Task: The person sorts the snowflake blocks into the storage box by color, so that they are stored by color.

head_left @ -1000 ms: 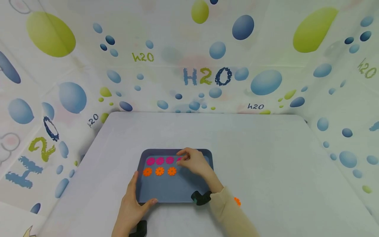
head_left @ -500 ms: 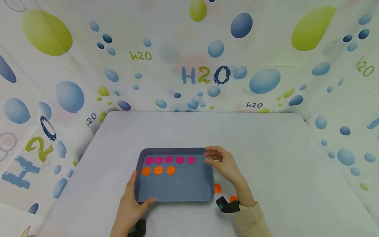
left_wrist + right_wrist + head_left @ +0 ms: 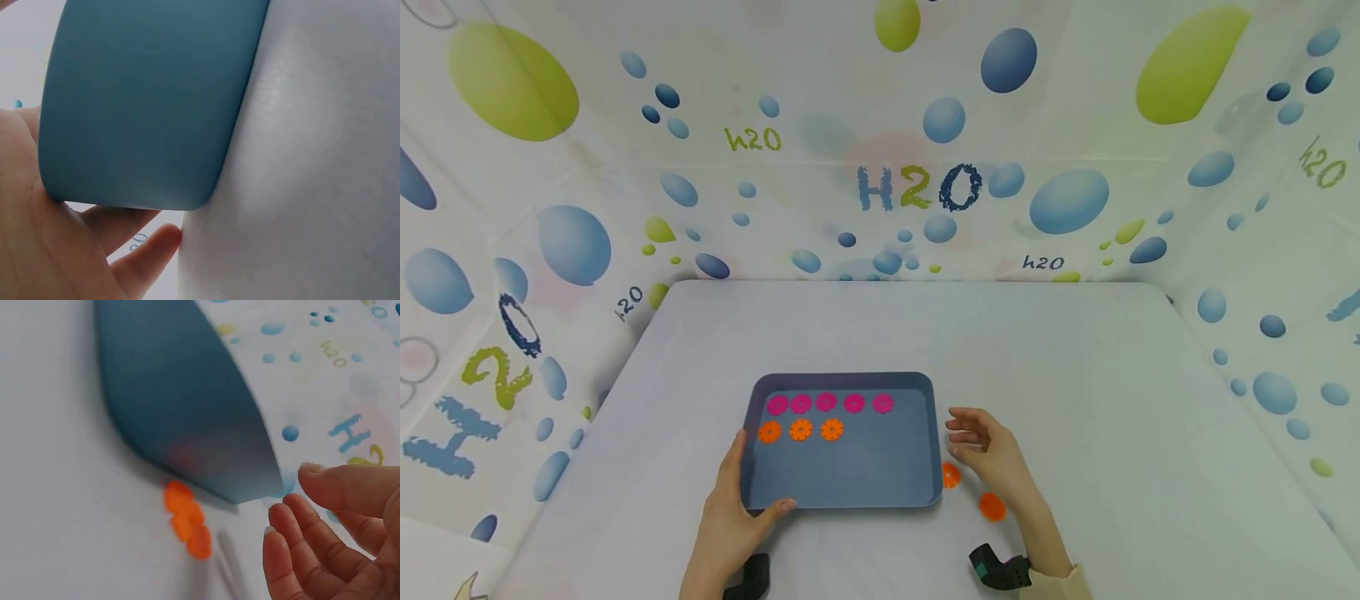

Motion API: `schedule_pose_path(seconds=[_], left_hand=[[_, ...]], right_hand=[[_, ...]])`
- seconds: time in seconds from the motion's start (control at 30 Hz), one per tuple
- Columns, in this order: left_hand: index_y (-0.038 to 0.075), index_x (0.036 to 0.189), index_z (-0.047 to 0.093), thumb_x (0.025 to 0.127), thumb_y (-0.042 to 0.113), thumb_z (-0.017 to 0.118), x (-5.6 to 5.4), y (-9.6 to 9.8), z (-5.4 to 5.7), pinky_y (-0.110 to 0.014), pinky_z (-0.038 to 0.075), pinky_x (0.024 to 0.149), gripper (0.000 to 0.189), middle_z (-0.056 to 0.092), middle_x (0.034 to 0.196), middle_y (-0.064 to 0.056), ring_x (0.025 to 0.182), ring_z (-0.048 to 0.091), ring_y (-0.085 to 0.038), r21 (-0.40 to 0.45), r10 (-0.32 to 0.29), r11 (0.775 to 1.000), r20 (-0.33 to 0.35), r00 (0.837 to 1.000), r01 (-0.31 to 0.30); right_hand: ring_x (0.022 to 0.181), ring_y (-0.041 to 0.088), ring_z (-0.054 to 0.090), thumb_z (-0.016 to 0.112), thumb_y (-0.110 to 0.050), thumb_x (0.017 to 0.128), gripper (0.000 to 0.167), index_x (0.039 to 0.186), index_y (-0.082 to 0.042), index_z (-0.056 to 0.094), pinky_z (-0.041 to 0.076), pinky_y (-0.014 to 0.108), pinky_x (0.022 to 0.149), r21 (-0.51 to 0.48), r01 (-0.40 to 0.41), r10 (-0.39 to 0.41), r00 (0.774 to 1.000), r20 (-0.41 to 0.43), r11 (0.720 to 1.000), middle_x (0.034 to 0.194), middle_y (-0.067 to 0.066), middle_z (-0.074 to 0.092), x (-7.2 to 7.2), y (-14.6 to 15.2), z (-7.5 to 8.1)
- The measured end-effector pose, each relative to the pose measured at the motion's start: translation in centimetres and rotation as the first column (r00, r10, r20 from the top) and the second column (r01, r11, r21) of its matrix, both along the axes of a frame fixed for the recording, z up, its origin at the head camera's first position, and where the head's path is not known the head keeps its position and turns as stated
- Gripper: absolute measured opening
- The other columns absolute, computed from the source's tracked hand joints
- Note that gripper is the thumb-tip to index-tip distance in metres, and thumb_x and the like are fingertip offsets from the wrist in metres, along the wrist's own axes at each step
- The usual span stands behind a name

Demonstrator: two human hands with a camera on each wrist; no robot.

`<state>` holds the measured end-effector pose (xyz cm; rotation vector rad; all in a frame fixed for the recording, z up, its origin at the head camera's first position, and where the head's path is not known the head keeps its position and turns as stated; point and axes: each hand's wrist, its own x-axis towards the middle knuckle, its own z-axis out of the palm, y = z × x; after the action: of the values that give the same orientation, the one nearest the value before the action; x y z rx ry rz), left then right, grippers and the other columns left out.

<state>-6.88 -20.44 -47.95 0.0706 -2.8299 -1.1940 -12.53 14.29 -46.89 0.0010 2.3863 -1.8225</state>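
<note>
A blue-grey rectangular tray [image 3: 880,467] lies on the white-covered table. My left hand [image 3: 730,508] holds its near left corner, thumb at the front rim and fingers along the left side; the left wrist view shows the tray wall [image 3: 150,112] against the palm. Inside, several magenta notched discs [image 3: 826,402] form a back row, with three orange notched discs [image 3: 801,429] in front. Right of the tray, my right hand [image 3: 992,450] hovers with loosely bent fingers and nothing in them. Below it are two orange discs, one [image 3: 951,475] by the tray's edge, the other [image 3: 992,507] nearer me.
White cloth [image 3: 1075,358] covers the table and spreads beyond the tray on every side. A curtain [image 3: 820,225] printed with blue and green drops and "H2O" stands behind and at both sides. Each wrist wears a black camera mount [image 3: 1000,568].
My right hand has let go of a magenta disc at the right end of the back row, then moved right, out of the tray and toward me. My left hand has stayed on the tray.
</note>
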Motion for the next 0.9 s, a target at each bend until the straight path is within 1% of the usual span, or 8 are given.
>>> schedule_pose_path(seconds=[0.13, 0.2, 0.4, 0.5, 0.73, 0.9], left_hand=[[0.011, 0.157, 0.006, 0.073, 0.039, 0.083, 0.0, 0.0, 0.0, -0.068, 0.032, 0.106, 0.117, 0.022, 0.156, -0.03, 0.138, 0.029, -0.054, -0.005, 0.002, 1.0, -0.01, 1.0, -0.002], [0.011, 0.157, 0.006, 0.073, 0.04, 0.083, 0.0, 0.0, 0.0, -0.068, 0.031, 0.106, 0.117, 0.022, 0.156, -0.03, 0.138, 0.029, -0.054, -0.006, 0.0, 1.0, -0.012, 1.0, 0.0], [0.01, 0.157, 0.007, 0.073, 0.04, 0.083, -0.1, 0.0, 0.0, -0.068, 0.029, 0.107, 0.117, 0.021, 0.157, -0.029, 0.139, 0.027, -0.054, 0.005, 0.003, 1.0, -0.007, 1.0, -0.003], [0.01, 0.157, 0.007, 0.073, 0.039, 0.083, -0.1, 0.1, -0.1, -0.068, 0.029, 0.107, 0.117, 0.022, 0.156, -0.03, 0.139, 0.027, -0.054, 0.006, 0.005, 1.0, -0.012, 1.0, -0.005], [0.011, 0.157, 0.007, 0.073, 0.039, 0.083, -0.1, 0.0, -0.1, -0.068, 0.03, 0.107, 0.117, 0.022, 0.156, -0.03, 0.139, 0.028, -0.054, -0.002, 0.008, 1.0, -0.015, 1.0, -0.008], [0.012, 0.157, 0.006, 0.074, 0.04, 0.083, 0.0, 0.1, 0.0, -0.068, 0.031, 0.106, 0.117, 0.022, 0.156, -0.029, 0.139, 0.028, -0.053, 0.0, 0.005, 1.0, -0.004, 1.0, -0.005]], right_hand=[[0.098, 0.019, 0.066, 0.071, 0.005, 0.081, 0.049, 0.126, -0.01, 0.061, 0.053, 0.019, 0.08, 0.073, 0.018, -0.019, 1.0, 0.009, 0.997, 0.112, 0.009, 0.069, 1.0, -0.1, -0.9], [0.094, 0.016, 0.066, 0.072, 0.006, 0.079, 0.05, 0.125, -0.011, 0.062, 0.053, 0.02, 0.078, 0.116, 0.024, -0.024, 1.0, 0.001, 0.993, 0.11, 0.006, 0.069, 1.5, -0.2, -1.2], [0.084, 0.01, 0.06, 0.076, 0.006, 0.073, 0.055, 0.122, -0.013, 0.063, 0.05, 0.019, 0.071, 0.26, 0.06, -0.049, 0.998, -0.051, 0.964, 0.102, 0.002, 0.07, 2.3, -0.6, -1.6], [0.08, 0.01, 0.057, 0.076, 0.007, 0.071, 0.054, 0.121, -0.012, 0.064, 0.048, 0.018, 0.068, 0.308, 0.069, -0.046, 0.996, -0.082, 0.949, 0.099, 0.001, 0.069, 2.5, -0.8, -1.6], [0.073, 0.008, 0.051, 0.077, 0.008, 0.071, 0.045, 0.111, -0.009, 0.069, 0.044, 0.018, 0.064, 0.38, 0.053, -0.008, 0.993, -0.118, 0.923, 0.086, -0.002, 0.065, 2.6, -1.1, -1.4], [0.067, 0.006, 0.047, 0.078, 0.004, 0.071, 0.032, 0.1, -0.008, 0.071, 0.04, 0.018, 0.06, 0.425, 0.049, -0.004, 0.994, -0.105, 0.904, 0.083, -0.002, 0.065, 2.7, -1.2, -1.0]])
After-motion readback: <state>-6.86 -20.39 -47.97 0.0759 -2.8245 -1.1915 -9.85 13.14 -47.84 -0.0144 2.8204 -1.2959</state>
